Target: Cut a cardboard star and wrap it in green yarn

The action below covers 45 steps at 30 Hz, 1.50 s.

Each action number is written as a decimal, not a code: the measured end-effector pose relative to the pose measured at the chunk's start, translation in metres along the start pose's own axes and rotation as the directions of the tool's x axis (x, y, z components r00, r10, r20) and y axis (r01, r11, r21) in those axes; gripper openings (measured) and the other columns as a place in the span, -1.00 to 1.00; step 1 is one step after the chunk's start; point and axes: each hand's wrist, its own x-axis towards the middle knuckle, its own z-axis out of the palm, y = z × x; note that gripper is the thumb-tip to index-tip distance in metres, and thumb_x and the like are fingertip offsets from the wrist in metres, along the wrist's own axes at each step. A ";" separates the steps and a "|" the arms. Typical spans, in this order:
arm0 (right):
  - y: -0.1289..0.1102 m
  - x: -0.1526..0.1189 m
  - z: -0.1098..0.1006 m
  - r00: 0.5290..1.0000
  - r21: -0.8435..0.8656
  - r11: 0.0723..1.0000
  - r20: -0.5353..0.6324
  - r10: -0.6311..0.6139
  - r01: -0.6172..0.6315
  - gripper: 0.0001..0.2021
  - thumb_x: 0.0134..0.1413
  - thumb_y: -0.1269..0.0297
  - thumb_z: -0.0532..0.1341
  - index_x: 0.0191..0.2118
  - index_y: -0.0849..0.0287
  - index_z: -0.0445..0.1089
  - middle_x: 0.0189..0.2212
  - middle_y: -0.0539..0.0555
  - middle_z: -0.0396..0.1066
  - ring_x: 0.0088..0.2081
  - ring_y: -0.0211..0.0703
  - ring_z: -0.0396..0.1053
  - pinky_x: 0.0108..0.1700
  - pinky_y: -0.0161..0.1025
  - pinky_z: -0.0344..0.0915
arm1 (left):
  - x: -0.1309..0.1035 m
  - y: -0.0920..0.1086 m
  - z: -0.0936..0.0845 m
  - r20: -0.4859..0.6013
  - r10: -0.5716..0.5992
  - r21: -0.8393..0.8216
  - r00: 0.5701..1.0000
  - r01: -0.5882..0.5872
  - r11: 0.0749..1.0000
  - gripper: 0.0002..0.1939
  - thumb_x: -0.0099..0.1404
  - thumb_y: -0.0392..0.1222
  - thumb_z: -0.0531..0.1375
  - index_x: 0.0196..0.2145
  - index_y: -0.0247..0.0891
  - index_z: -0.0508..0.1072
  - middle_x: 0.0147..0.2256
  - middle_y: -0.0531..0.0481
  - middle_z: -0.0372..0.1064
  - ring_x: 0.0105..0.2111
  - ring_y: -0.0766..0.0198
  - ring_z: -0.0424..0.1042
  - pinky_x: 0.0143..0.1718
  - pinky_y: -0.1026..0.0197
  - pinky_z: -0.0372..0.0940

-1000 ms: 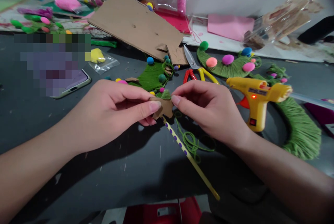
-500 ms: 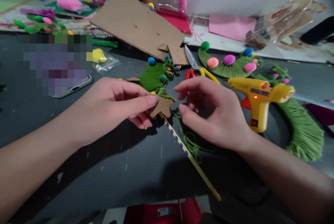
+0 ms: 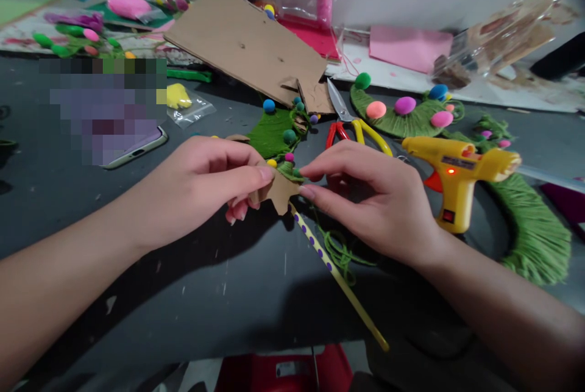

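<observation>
My left hand (image 3: pixel 214 181) pinches a small, jagged-edged piece of brown cardboard (image 3: pixel 281 194) between thumb and fingers. Green yarn (image 3: pixel 287 170) is wound along its upper part. At the right edge of the piece, the thumb and index finger of my right hand (image 3: pixel 365 191) close on the yarn; the exact grip is partly hidden. A loose tangle of green yarn (image 3: pixel 340 252) lies below my right hand. Beneath the cardboard, a yellow pencil (image 3: pixel 336 273) with purple dots lies slanted on the dark table.
A yellow glue gun (image 3: pixel 459 178) with a lit red light stands right of my hand, near a green yarn-wrapped ring (image 3: pixel 539 227). Scissors (image 3: pixel 340 105) and a cardboard sheet (image 3: pixel 247 44) lie behind. A pom-pom-decorated green crescent (image 3: pixel 393 108) is back right; a phone (image 3: pixel 137 148) lies left.
My right hand has moved left, and its fingertips now meet the edge of the cardboard piece. The cardboard has turned slightly in my left hand.
</observation>
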 end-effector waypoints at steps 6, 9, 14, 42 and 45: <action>-0.001 0.001 0.000 1.000 -0.009 1.000 0.018 -0.015 0.015 -0.96 0.24 0.39 0.32 -0.22 0.14 0.53 -0.27 0.05 0.53 -0.32 -0.24 0.44 -0.35 -0.27 0.34 | -0.001 0.003 0.000 0.006 -0.018 0.081 1.000 0.018 0.997 -0.73 0.41 -0.23 0.15 -0.46 -0.30 0.47 -0.52 0.07 0.35 -0.57 0.43 0.33 -0.56 0.39 0.30; -0.002 0.001 -0.001 0.999 -0.021 1.000 0.037 -0.013 0.013 -0.94 0.25 0.41 0.29 -0.24 0.13 0.51 -0.29 0.04 0.53 -0.31 -0.22 0.45 -0.31 -0.24 0.36 | -0.002 0.005 0.001 -0.005 -0.038 0.115 0.999 0.039 0.993 -0.74 0.40 -0.23 0.15 -0.46 -0.30 0.47 -0.52 0.07 0.35 -0.56 0.43 0.33 -0.55 0.39 0.30; -0.003 0.001 -0.002 0.996 -0.027 1.000 0.093 0.019 -0.017 -0.95 0.24 0.42 0.28 -0.24 0.15 0.49 -0.29 0.05 0.51 -0.31 -0.21 0.44 -0.26 -0.24 0.36 | 0.000 0.006 0.002 -0.072 -0.060 0.142 0.996 0.070 0.987 -0.76 0.35 -0.14 0.22 -0.45 -0.27 0.50 -0.54 0.04 0.40 -0.56 0.38 0.36 -0.55 0.38 0.30; 0.004 0.002 0.001 0.902 -0.188 0.910 0.307 -0.303 0.369 -0.84 0.32 0.44 0.17 -0.08 0.09 0.43 -0.04 0.13 0.52 -0.12 -0.10 0.44 -0.08 -0.13 0.39 | 0.000 0.005 0.008 -0.075 0.020 0.284 0.997 0.002 0.959 -0.73 0.34 0.01 0.29 -0.37 -0.25 0.63 -0.60 0.06 0.46 -0.64 0.38 0.42 -0.58 0.40 0.29; 0.006 0.001 0.000 0.870 -0.194 0.874 0.324 -0.372 0.445 -0.86 0.32 0.47 0.17 -0.09 0.15 0.42 -0.08 0.14 0.54 -0.17 -0.13 0.42 -0.12 -0.14 0.37 | 0.001 0.005 0.008 -0.076 0.008 0.281 0.997 0.014 0.960 -0.75 0.33 -0.02 0.30 -0.35 -0.25 0.63 -0.59 0.04 0.47 -0.64 0.36 0.44 -0.58 0.38 0.31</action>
